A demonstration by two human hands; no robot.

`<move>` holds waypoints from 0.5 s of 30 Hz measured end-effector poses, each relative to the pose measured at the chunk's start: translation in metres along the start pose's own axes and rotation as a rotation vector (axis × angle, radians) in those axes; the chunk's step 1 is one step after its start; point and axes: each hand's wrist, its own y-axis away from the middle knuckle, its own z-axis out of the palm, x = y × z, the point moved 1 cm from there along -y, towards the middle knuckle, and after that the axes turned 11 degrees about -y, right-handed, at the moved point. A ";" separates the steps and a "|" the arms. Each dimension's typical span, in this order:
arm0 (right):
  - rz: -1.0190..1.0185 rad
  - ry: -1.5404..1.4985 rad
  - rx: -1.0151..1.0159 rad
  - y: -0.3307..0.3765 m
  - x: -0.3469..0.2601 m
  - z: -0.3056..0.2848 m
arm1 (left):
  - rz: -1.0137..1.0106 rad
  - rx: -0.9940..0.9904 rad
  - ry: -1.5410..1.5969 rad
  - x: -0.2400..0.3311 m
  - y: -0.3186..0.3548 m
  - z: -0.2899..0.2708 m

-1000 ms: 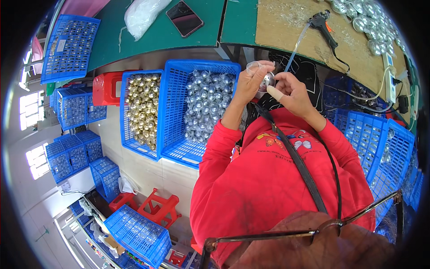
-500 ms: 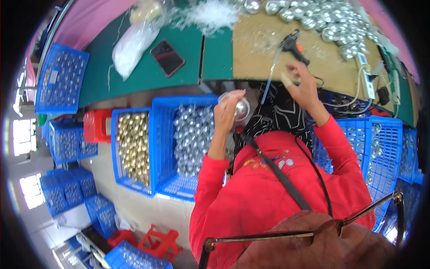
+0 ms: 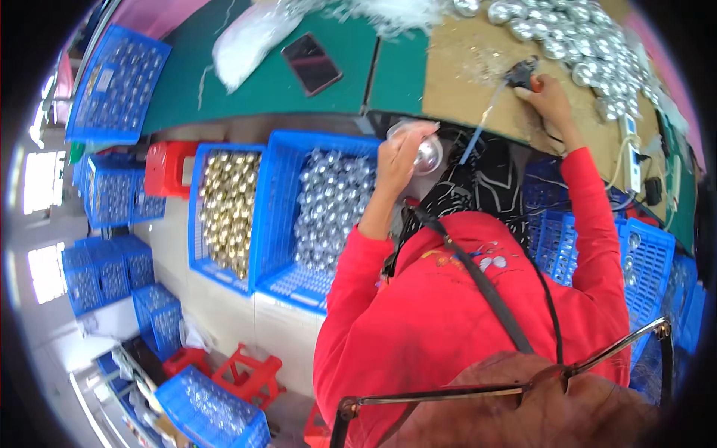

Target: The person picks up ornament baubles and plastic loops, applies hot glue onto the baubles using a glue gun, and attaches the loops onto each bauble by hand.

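My left hand (image 3: 397,158) is closed around a shiny silver ball (image 3: 427,155) in front of the table's near edge. Clear plastic shows around the ball, though my fingers cover part of it. On the brown board (image 3: 463,89), my right hand (image 3: 551,103) is wrapped round the handle of a black and orange glue gun (image 3: 520,73). A long translucent glue stick (image 3: 478,128) sticks out of the gun and slants down past the table edge.
Silver balls (image 3: 567,45) are heaped at the back right. A power strip (image 3: 633,160) with cables lies right of my right arm. A phone (image 3: 311,65) and a white plastic bag (image 3: 250,48) lie on the green tabletop. Blue crates hold silver balls (image 3: 336,205) and gold balls (image 3: 228,209) at my left.
My right hand has moved forward and right and taken hold of the glue gun. My left hand still holds the silver ball. The whole view has shifted.
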 end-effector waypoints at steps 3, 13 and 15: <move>-0.047 0.005 -0.077 0.002 -0.013 -0.007 | 0.024 0.028 0.058 -0.002 0.001 -0.001; 0.078 -1.224 -0.587 0.118 -0.110 -0.024 | 0.000 0.056 -0.015 -0.006 -0.004 0.005; 0.174 -1.231 -0.521 0.141 -0.106 -0.002 | 0.000 0.067 0.009 -0.005 -0.007 0.010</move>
